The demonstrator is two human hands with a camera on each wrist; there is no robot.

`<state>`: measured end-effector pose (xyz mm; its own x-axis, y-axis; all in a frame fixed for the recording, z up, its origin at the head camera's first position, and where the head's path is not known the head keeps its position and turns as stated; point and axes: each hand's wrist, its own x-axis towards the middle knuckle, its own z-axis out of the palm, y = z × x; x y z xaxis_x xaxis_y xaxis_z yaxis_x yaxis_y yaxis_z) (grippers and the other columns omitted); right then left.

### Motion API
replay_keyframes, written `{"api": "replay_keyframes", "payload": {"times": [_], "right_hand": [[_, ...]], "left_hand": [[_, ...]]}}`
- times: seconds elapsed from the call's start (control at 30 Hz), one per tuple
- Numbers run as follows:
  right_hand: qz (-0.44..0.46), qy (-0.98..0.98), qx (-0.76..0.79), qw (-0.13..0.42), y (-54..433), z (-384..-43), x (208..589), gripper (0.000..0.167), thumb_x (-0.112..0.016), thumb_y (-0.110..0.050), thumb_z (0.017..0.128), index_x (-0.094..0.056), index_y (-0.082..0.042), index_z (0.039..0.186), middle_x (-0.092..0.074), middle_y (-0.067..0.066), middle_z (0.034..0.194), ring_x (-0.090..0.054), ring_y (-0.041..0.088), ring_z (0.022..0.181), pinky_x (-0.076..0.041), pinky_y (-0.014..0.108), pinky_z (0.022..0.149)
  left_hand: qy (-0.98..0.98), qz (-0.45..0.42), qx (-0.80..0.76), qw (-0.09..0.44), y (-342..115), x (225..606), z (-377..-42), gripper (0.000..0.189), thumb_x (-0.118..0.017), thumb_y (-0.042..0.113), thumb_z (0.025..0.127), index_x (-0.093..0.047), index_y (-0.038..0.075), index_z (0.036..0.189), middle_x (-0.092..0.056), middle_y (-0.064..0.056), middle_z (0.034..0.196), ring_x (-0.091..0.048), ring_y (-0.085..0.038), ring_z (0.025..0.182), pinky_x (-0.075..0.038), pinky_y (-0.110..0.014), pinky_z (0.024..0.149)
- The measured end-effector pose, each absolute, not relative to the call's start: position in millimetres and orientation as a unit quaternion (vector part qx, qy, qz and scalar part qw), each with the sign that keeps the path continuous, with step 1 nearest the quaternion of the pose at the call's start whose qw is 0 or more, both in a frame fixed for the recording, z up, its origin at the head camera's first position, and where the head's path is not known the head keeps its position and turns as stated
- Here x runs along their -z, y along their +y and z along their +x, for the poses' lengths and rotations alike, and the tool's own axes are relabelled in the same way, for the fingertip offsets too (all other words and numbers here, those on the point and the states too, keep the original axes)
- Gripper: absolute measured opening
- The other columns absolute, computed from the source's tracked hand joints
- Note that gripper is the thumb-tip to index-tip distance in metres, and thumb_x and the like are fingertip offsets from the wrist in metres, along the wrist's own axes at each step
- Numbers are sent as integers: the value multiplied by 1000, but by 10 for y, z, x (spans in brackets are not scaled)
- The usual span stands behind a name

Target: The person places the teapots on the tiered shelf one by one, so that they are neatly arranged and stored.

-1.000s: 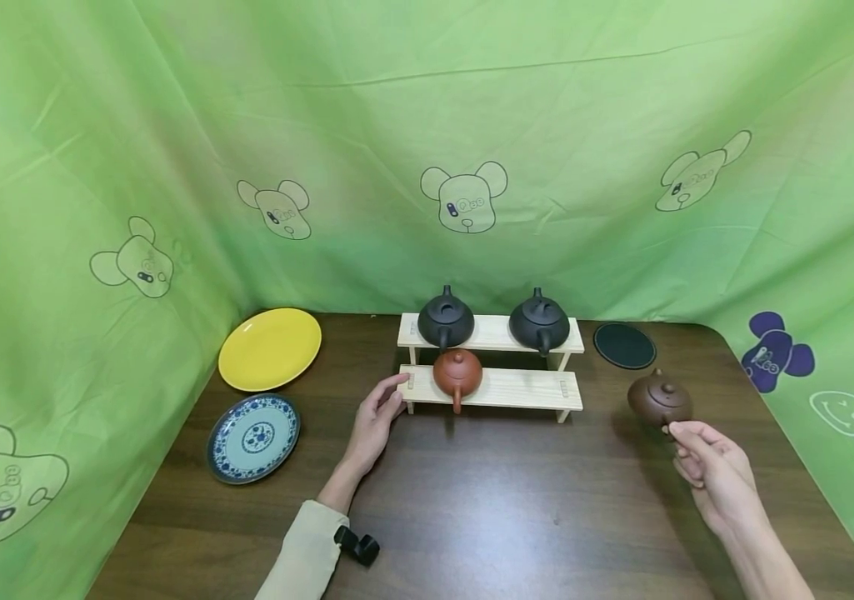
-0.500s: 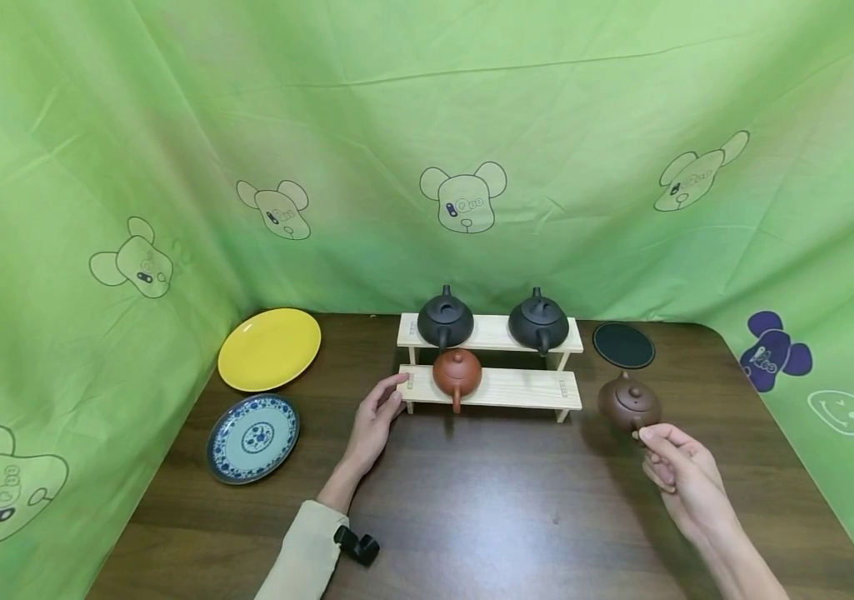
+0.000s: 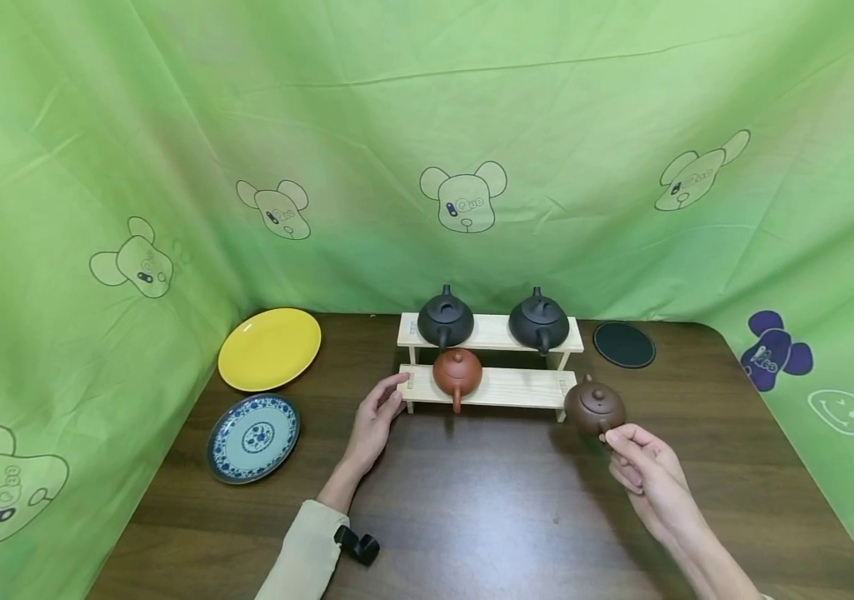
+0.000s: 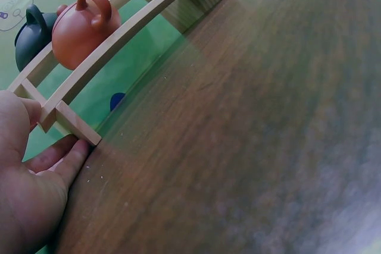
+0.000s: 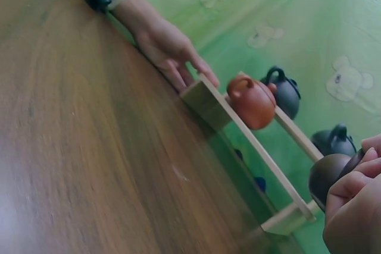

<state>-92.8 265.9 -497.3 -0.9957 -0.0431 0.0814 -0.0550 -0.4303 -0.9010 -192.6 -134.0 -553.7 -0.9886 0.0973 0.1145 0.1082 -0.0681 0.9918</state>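
My right hand (image 3: 647, 475) pinches a dark brown teapot (image 3: 595, 408) by its handle. It holds the pot upright near the right end of the wooden stand (image 3: 520, 387); in the right wrist view that teapot (image 5: 327, 176) partly covers the stand's end. At the stand's left end, my left hand (image 3: 372, 425) grips the lower step, with digits on the board and by its leg (image 4: 77, 124). A reddish-brown teapot (image 3: 458, 373) sits on the lower step, left of its middle. Two black teapots, one left (image 3: 445, 318) and one right (image 3: 539, 321), occupy the upper step.
A yellow plate (image 3: 269, 350) and a blue patterned plate (image 3: 254, 437) lie at the table's left side. Behind the brown teapot, right of the stand, is a round black mat (image 3: 624, 345). Green cloth (image 3: 367, 125) encloses the back and sides.
My right hand has carried the dark brown teapot leftward, from well right of the stand to beside its right end. The left hand stays at the stand's left end.
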Motion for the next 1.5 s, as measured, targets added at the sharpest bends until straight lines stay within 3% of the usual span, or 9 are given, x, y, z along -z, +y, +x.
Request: {"api": "replay_keyframes", "payload": {"times": [0.33, 0.63, 0.9, 1.5], "right_hand": [[81, -537, -840, -3, 2475, -969, 5077, 35, -44, 10, 112, -71, -5, 97, -23, 4, 66, -8, 24, 56, 0, 37, 52], [75, -522, -849, 3, 2314, -1023, 5150, 31, -47, 11, 111, -69, -4, 96, -50, -11, 71, -10, 22, 58, 1, 37, 53], [79, -510, -857, 18, 2189, -1094, 5207, 30, -47, 11, 111, -68, -4, 96, -48, -9, 72, -10, 22, 57, 2, 37, 53], [40, -519, -853, 19, 1957, -1281, 5214, 26, -54, 7, 111, -66, -8, 93, -52, -9, 71, -19, 16, 58, -1, 37, 56]], "left_hand": [[-684, -75, 726, 5, -1332, 5533, -1932, 38, -49, 0, 116, -60, -4, 152, -55, -21, 162, -56, -19, 142, -54, -32, 115], [-686, -73, 724, 4, -1337, 5537, -1926, 38, -49, 0, 116, -60, -4, 153, -54, -22, 163, -55, -25, 144, -54, -32, 115], [-683, -76, 727, 3, -1331, 5539, -1929, 38, -50, 1, 117, -60, -4, 152, -55, -22, 163, -53, -29, 146, -53, -38, 118], [-685, -71, 725, 6, -1335, 5542, -1936, 37, -51, 1, 116, -61, -3, 152, -56, -21, 162, -56, -21, 141, -54, -33, 115]]}}
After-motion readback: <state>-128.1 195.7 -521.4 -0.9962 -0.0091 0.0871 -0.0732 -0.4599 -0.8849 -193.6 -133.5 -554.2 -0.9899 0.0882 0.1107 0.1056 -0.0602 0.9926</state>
